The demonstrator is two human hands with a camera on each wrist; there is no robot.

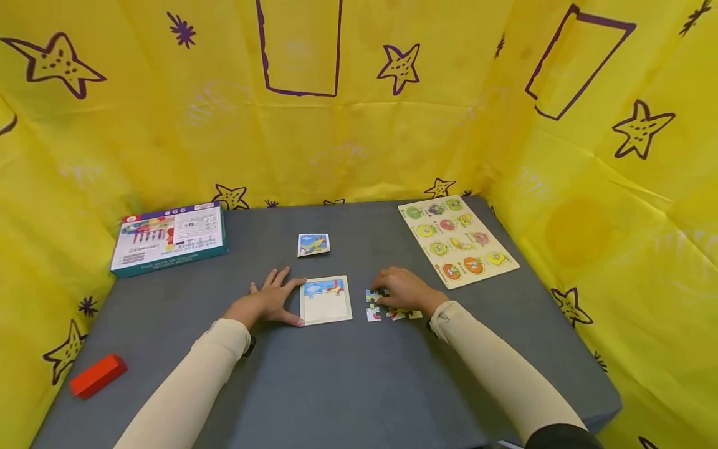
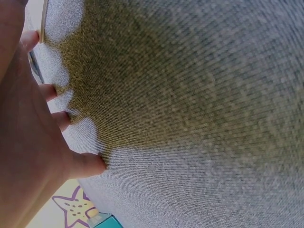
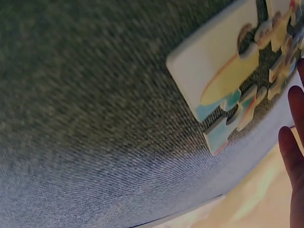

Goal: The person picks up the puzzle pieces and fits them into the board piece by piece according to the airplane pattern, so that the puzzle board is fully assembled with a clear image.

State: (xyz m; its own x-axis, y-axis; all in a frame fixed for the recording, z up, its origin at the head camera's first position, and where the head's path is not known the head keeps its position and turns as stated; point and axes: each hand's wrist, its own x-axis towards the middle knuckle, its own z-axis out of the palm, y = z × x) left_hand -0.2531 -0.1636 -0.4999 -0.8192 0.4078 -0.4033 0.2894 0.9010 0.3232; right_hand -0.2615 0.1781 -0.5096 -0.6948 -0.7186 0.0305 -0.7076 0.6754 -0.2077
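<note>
A square wooden puzzle tray [image 1: 326,312] lies flat mid-table; joined pieces [image 1: 321,287] with blue sky and a red detail line its top. My left hand [image 1: 268,304] is spread at the tray's left side, forefinger by the upper corner and thumb by the lower one. To the tray's right, my right hand [image 1: 405,289] reaches down over a cluster of loose puzzle pieces [image 1: 373,315]. Thumb and forefinger are bent to a piece there; I cannot tell whether they pinch it. In the right wrist view, a large corner piece [image 3: 216,71] lies beside straight-looking fingers [image 3: 290,147].
Behind the tray is a small picture card [image 1: 313,244]. A boxed set [image 1: 168,240] stands back left and a red block [image 1: 98,376] front left. A fruit puzzle board [image 1: 460,240] lies back right. Yellow patterned cloth [image 1: 359,143] walls the grey table [image 1: 336,393].
</note>
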